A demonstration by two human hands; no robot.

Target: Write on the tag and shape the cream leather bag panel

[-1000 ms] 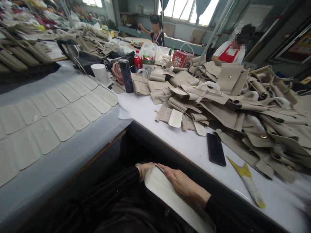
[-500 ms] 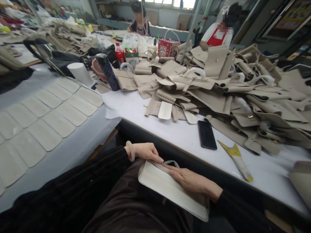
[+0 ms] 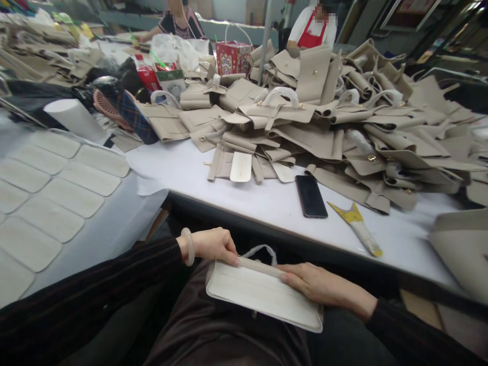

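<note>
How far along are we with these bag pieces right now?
Done: flat cream panels lie in rows on the side table. In hand: left hand and right hand hold a cream bag piece on the lap. Left: a large beige pile covers the table.

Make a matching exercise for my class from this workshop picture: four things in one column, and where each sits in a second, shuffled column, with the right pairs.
Things:
1. black phone
2. white bag panel
3. red gift bag
4. yellow-tipped tool

Places:
A. far side of the table, behind the beige pile
B. on the lap, under both hands
C. flat on the white table, left of the tool
D. on the table, right of the phone

Pairs: 1-C, 2-B, 3-A, 4-D
</note>
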